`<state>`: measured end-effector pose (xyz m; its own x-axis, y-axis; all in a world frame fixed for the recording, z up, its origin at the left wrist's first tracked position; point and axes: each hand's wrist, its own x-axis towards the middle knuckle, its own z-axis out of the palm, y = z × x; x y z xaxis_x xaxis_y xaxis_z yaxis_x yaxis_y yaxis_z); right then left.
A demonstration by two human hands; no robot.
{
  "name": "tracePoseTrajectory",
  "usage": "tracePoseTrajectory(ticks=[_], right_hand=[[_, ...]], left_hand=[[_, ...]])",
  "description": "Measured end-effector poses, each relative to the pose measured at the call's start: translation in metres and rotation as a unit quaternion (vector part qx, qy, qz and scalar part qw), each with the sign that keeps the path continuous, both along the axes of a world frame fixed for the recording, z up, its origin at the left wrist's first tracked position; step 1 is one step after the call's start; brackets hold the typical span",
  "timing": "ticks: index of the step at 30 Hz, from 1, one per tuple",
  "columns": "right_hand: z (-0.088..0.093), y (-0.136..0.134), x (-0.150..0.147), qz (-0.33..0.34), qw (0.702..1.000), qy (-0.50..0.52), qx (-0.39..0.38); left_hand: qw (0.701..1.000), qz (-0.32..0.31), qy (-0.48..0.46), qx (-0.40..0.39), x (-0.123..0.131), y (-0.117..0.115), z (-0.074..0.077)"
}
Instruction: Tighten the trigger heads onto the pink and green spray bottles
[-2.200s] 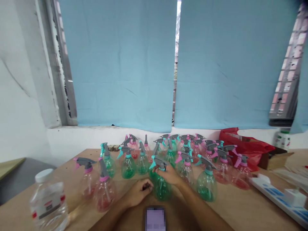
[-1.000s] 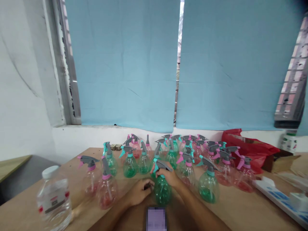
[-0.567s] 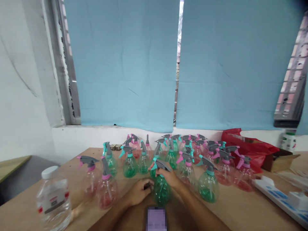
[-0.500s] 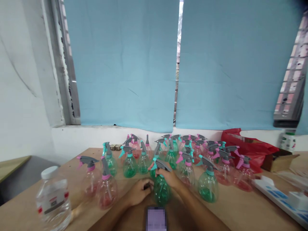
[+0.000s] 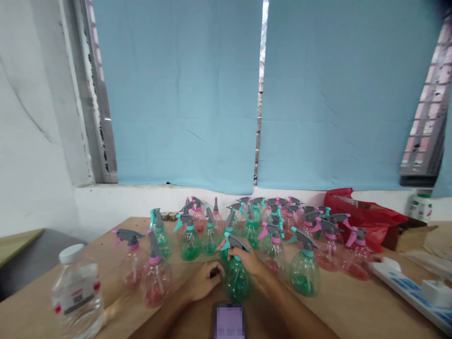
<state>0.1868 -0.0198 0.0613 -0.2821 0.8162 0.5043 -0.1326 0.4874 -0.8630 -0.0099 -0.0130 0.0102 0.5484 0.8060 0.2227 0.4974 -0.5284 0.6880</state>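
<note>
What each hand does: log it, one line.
right hand: holding green spray bottle near neck | left hand: curled beside it

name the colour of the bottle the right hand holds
The bottle is see-through green, in the head view.

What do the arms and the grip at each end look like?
The left forearm and right forearm are a person's, with no sleeves, watch or cables in view. The left grip and right grip are ordinary human hands, ungloved; no ring shows, though parts are hidden.

Daylight is glowing between the blue curtains [image 5: 183, 94], wide-angle distortion is stretching the edges, and pixelation is masking the phone [image 5: 229, 322].
</note>
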Motion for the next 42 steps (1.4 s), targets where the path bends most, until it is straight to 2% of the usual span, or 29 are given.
tracePoseTrajectory(ticks=[6,13,20,30,38,42], right_hand=[[-0.002,0.005,-0.002,-0.001,1.000,-0.005,0.005],[-0.010,0.007,-0.005,0.003,0.997,0.057,-0.049],[-0.003,0.004,-0.002,0.001,1.000,0.000,0.005],[-0.001,0.004,-0.001,-0.019,0.999,-0.031,0.024],[-0.006,0.006,-0.003,0.021,0.999,0.020,-0.041],[-0.004,0.005,-0.002,-0.027,1.000,-0.011,0.009]], left_hand=[[1.000,0.005,0.002,0.008,-0.002,0.002,-0.002],[1.000,0.001,0.002,0.009,-0.003,0.004,-0.006],[1.000,-0.003,0.007,0.005,-0.002,0.001,-0.001],[1.000,-0.005,0.011,0.017,-0.003,0.006,-0.008],[1.000,-0.006,0.005,0.007,-0.002,0.003,-0.004],[1.000,-0.009,-0.003,0.001,-0.001,0.002,-0.003]])
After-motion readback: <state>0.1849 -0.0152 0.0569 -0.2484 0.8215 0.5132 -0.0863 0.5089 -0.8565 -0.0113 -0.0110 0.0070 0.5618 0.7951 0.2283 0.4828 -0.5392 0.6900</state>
